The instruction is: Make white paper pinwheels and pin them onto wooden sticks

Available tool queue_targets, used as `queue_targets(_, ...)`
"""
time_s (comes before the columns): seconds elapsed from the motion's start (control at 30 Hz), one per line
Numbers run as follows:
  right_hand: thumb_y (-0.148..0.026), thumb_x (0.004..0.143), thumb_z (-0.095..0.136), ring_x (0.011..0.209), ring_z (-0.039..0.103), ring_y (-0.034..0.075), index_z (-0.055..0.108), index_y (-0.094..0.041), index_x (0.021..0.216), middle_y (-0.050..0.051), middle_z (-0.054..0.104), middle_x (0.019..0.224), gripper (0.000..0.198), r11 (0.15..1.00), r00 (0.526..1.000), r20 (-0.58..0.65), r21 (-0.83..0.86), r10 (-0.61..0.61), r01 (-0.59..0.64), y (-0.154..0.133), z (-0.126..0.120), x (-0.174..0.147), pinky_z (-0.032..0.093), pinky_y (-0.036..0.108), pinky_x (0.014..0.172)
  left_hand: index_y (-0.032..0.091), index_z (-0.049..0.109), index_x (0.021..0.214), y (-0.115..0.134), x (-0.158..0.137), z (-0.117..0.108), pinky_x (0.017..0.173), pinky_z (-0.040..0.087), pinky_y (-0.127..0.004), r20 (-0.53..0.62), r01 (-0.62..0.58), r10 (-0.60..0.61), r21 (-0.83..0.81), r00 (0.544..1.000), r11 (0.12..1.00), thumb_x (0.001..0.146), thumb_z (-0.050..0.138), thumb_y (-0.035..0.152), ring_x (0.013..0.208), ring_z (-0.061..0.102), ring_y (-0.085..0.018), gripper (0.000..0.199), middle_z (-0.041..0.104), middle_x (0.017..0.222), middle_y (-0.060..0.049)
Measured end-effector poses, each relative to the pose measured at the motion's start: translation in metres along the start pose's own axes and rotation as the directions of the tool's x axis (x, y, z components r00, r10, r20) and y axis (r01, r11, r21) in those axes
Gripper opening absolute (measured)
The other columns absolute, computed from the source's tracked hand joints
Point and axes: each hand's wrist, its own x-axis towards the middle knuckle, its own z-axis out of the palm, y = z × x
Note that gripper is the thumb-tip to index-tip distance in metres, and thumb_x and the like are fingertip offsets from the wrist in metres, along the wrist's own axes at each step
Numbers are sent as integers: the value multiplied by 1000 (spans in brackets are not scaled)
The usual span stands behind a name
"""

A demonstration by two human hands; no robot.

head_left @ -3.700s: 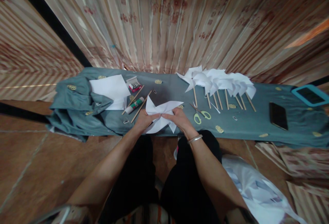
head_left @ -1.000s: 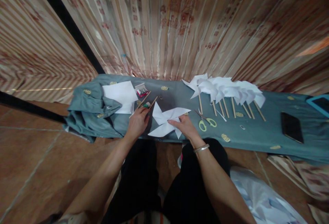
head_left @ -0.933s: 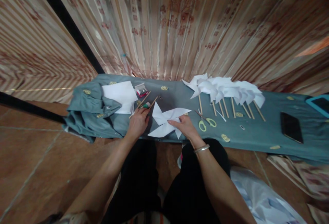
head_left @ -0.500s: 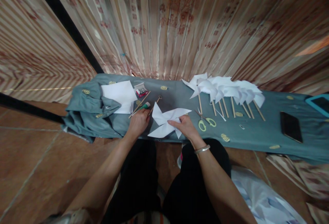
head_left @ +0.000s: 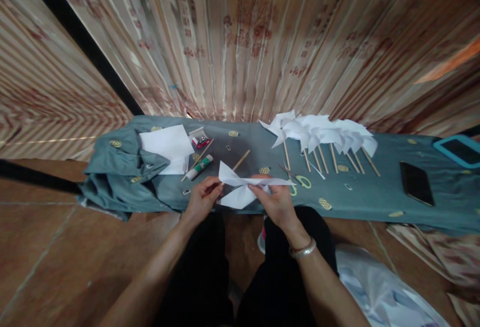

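My right hand (head_left: 275,201) pinches a white paper pinwheel (head_left: 238,198) at its middle, thumb on the near side. The folded blades stick out to both sides, tilted over the front of the bench. My left hand (head_left: 204,198) is closed around the lower end of a thin wooden stick (head_left: 242,160), which slants up behind the left blade. Whether the stick touches the pinwheel's centre is hidden. Left of the hands lie a glue stick (head_left: 199,167) and another wooden stick (head_left: 206,152). Scissors with yellow-green handles (head_left: 303,182) lie just right of the pinwheel, partly covered by its blade tip.
A row of pinwheels on sticks (head_left: 318,132) lies at the back right. White paper sheets (head_left: 168,144) and a small open box of metal pins (head_left: 200,138) are at the left. A black phone (head_left: 416,183) and a blue-framed device (head_left: 459,149) lie far right on the cloth-covered bench (head_left: 367,197).
My left hand has come away from the glue stick with the wooden stick and moved close to the pinwheel. The pinwheel has tilted in my right hand. The view has shifted slightly.
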Motion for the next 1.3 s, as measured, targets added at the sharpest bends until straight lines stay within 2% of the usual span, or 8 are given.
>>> queue_targets(0.1, -23, 83, 61, 86, 66, 21, 70, -24, 84, 3, 73, 87, 8, 990, 990, -27, -41, -137, 135, -9, -6, -4, 51, 36, 84, 17, 74, 87, 7, -11, 8, 50, 39, -21, -6, 118, -119, -111, 993, 987, 68, 74, 41, 57, 51, -11, 30, 65, 76, -1)
queue_targets(0.3, -15, 86, 59, 96, 66, 21, 66, -25, 96, 4, 72, 98, 16, 950, 946, -90, -50, -310, 307, -24, -21, -8, 49, 39, 89, 22, 79, 87, 16, -19, 16, 57, 44, -22, 42, 162, -158, -159, 987, 974, 67, 75, 38, 72, 58, -15, 26, 71, 88, -4)
queue_targets(0.4, -16, 88, 57, 96, 67, 21, 66, -27, 98, 4, 72, 98, 17, 937, 929, -123, -52, -348, 344, -33, -27, -10, 50, 40, 87, 22, 79, 85, 19, -21, 19, 55, 43, -22, 82, 205, -192, -201, 978, 958, 66, 76, 39, 67, 56, -13, 25, 71, 84, -4)
queue_targets(0.6, -16, 87, 59, 94, 68, 22, 66, -27, 97, 5, 72, 95, 16, 933, 918, -180, -2, -355, 360, -42, -31, -12, 50, 40, 85, 18, 78, 74, 26, -26, 26, 49, 32, -21, 179, 316, -271, -317, 946, 894, 60, 81, 41, 51, 42, -7, 27, 62, 62, 0)
queue_targets(0.73, -14, 85, 62, 94, 68, 22, 66, -26, 97, 4, 72, 94, 18, 936, 920, -196, 20, -340, 350, -39, -30, -11, 51, 40, 85, 15, 71, 61, 28, -30, 29, 49, 29, -22, 217, 295, -234, -315, 948, 902, 63, 80, 41, 49, 40, -8, 27, 53, 49, 1)
queue_targets(0.97, -9, 82, 64, 91, 67, 20, 68, -25, 95, 2, 72, 92, 21, 936, 918, -219, 45, -331, 348, -36, -28, -11, 51, 38, 84, 13, 63, 57, 26, -34, 32, 50, 26, -23, 254, 257, -171, -361, 952, 896, 70, 76, 38, 46, 36, -7, 31, 47, 46, 4)
queue_targets(1.3, -9, 82, 65, 92, 67, 19, 69, -24, 92, 2, 72, 92, 19, 952, 937, -235, 107, -257, 288, -35, -28, -11, 52, 35, 85, 12, 62, 62, 23, -36, 33, 50, 22, -24, 288, 225, -122, -358, 950, 906, 76, 70, 33, 46, 33, -6, 27, 46, 48, 4)
